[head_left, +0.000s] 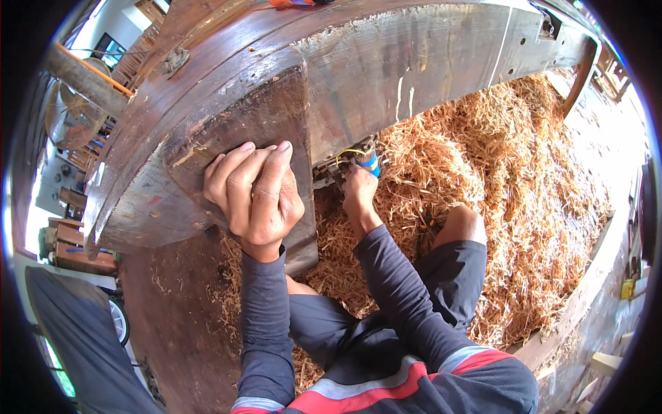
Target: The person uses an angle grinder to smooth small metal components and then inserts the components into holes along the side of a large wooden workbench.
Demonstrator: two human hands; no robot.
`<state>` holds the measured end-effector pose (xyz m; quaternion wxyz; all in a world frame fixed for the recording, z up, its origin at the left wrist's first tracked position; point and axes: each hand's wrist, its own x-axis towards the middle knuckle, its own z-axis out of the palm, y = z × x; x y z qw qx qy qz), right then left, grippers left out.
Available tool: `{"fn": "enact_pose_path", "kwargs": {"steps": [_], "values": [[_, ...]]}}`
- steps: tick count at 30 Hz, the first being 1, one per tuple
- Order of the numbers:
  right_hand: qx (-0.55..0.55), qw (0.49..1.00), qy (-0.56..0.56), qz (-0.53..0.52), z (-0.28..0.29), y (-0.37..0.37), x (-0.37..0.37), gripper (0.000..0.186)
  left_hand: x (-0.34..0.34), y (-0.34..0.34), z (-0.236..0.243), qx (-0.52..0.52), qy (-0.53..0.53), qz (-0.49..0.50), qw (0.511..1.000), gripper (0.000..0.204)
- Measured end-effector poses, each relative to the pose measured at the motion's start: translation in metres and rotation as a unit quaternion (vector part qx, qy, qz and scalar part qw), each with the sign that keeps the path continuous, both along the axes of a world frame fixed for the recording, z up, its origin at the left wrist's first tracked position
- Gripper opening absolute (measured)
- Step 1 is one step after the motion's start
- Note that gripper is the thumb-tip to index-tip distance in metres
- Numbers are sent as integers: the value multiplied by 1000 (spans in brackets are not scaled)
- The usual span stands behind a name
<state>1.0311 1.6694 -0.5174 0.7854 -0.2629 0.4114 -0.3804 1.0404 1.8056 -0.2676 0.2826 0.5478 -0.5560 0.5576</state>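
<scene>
My left hand (pixel 254 196) leans on a dark wooden board (pixel 289 103) fixed to the bench front. Its fingers are bent and slightly apart, the tips against the wood, with nothing seen in them. Low under the bench's long front rail (pixel 427 76), my right hand (pixel 360 192) is closed. What it grips is mostly hidden; a blue piece (pixel 372 164) and a thin yellow loop (pixel 352 152) show just beyond its fingers. Dark metal-looking parts lie beside that hand, in the shade below the rail.
A deep heap of wood shavings (pixel 510 207) fills the floor to the right, bounded by a wooden beam (pixel 579 286). My knee (pixel 462 224) rests near it. An orange and black object (pixel 296 3) lies on the bench top. A fan (pixel 72 114) stands far left, and a dark cloth (pixel 76 331) hangs nearer.
</scene>
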Motion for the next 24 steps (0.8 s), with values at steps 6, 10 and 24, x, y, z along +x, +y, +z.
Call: {"fn": "enact_pose_path", "kwargs": {"steps": [6, 10, 24], "values": [[198, 957, -140, 160, 22, -12, -25, 19, 1, 3, 1, 9, -9, 13, 1000, 14], [-163, 978, 128, 25, 10, 8, -29, 25, -3, 0, -2, 18, 17, 2, 1000, 17], [-233, 947, 217, -42, 18, 23, -3, 29, 2, 4, -1, 9, 5, 4, 1000, 14]]}}
